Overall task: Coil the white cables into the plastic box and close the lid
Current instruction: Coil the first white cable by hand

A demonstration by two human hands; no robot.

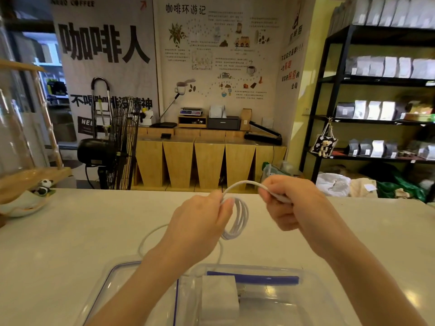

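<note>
A: Stage of task? The left hand (200,222) pinches a coil (236,220) of white cable between its closed fingers (227,203), several loops hanging below, held above the bench (82,231). The right hand (292,203), fingers closed, grips the free run of the same cable and arcs it toward the coil, so winding appears part done.

B: What is left? A second cable (150,238) lies loose on the bench, curving behind the left wrist toward the box (306,276); whether it is one length with the coil cannot be told. The box sits at the near edge, open, holding a white charger block (220,295). Its lid (113,276), clear with a blue seal line, lies just left of the box. By my judgement the coil must yet go in, the loose length be wound, and the lid closed.

A: Legible writing? The banner (103,43) reads "咖啡人" in large black characters, with "COFFEE" above it at the top edge. The poster (211,55) is headed "咖啡环游记"; its small print is too fine to read. The lower banner line is partly hidden by a fan (122,144).
</note>
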